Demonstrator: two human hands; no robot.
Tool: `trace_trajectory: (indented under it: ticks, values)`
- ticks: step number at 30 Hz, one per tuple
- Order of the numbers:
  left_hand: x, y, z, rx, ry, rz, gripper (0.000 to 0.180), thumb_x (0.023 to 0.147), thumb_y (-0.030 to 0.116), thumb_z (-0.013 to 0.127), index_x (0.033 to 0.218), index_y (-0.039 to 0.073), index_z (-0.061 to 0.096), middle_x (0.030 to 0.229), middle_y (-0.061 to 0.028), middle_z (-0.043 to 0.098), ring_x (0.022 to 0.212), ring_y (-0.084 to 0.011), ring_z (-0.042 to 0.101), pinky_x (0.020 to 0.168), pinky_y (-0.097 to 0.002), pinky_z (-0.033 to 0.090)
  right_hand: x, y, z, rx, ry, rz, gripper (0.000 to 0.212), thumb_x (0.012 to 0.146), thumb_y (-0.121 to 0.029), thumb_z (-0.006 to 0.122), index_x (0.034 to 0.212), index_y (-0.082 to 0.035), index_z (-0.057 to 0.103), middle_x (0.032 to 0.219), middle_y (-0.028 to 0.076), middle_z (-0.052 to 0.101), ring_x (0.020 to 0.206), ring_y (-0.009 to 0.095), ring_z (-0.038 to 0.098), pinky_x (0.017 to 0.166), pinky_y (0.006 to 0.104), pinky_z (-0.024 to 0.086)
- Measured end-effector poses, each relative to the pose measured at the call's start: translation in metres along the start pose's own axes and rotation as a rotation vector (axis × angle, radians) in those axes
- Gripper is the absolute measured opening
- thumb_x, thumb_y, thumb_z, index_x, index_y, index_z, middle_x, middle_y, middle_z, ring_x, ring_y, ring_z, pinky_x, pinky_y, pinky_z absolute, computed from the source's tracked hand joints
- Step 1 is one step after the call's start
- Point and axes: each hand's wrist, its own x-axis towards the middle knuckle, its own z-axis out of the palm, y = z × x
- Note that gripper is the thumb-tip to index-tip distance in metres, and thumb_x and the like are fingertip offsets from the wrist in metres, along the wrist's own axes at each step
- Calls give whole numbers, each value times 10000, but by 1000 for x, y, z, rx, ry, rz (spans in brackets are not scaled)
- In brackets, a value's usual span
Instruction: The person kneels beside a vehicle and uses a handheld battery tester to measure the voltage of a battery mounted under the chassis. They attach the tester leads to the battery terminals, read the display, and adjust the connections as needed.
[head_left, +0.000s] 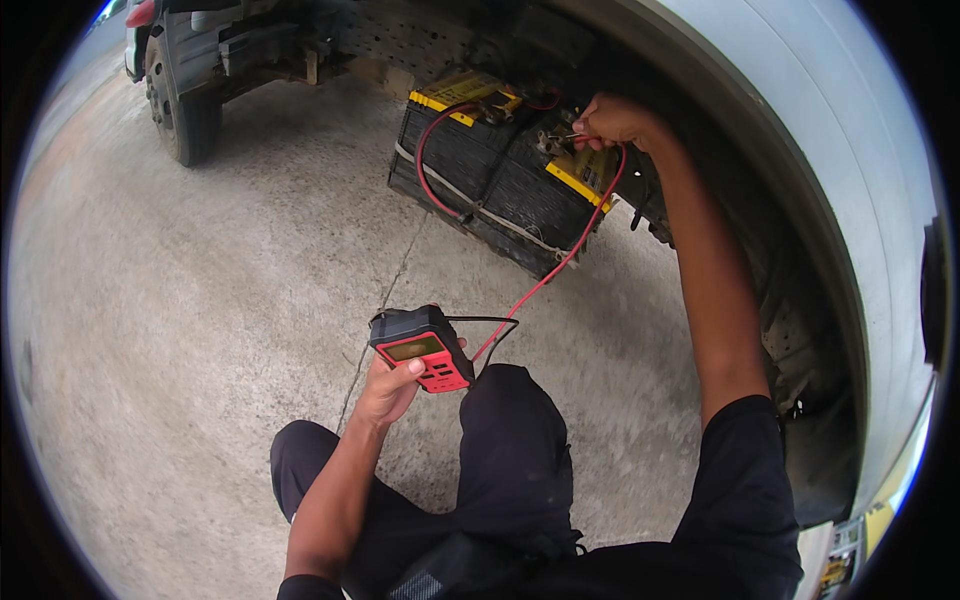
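My left hand (pixel 388 390) is closed around a red and black handheld battery tester (pixel 425 350), its thumb lying on the front below the small screen. A red cable (pixel 540 285) runs from the tester up to my right hand (pixel 612 122), which pinches a metal clamp (pixel 573 138) at a terminal of the right-hand battery. Whether the clamp's jaws grip the terminal is too small to tell. Two black batteries with yellow tops stand side by side: the left battery (pixel 440 150) and the right battery (pixel 530 200). A black cable (pixel 490 320) also leaves the tester.
The batteries sit under a vehicle, beside a pale body panel (pixel 800 80) that curves along the right. A wheel (pixel 175 100) stands at the far left. A thick red cable (pixel 420 165) and a light strap (pixel 500 218) cross the batteries. Concrete floor (pixel 200 300) lies below.
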Motion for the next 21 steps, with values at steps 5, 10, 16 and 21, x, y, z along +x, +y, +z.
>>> trace_trajectory:
  ticks: [5,10,16,21]
  values:
    - [5,0,0,-15,-5,13,809,903,207,807,1605,77,426,1361,-129,677,1312,-412,662,1118,-594,543,10,7,-14,-59,-129,28,335,1076,-340,644,953,-91,832,685,-18,669,582,108,547,565,343,462]
    - [5,1,-5,-12,0,6,831,904,214,802,1622,78,405,1334,-130,689,1309,-401,666,1113,-582,546,4,19,-9,259,-265,57,342,1115,-305,595,1058,-49,815,751,-27,678,577,63,508,602,281,453]
    - [6,0,-6,-1,-13,-26,808,916,214,798,1614,72,414,1368,-124,676,1323,-389,659,1134,-571,531,-1,21,2,383,-252,75,364,1133,-285,560,1092,-8,793,733,-29,664,573,46,495,592,247,432]
    - [9,-5,-4,-15,-3,-30,677,930,204,808,1525,57,520,1357,-127,699,1313,-375,671,1131,-543,535,-15,20,7,452,-232,39,377,1139,-293,543,1082,-9,784,732,-31,670,589,53,520,598,265,449]
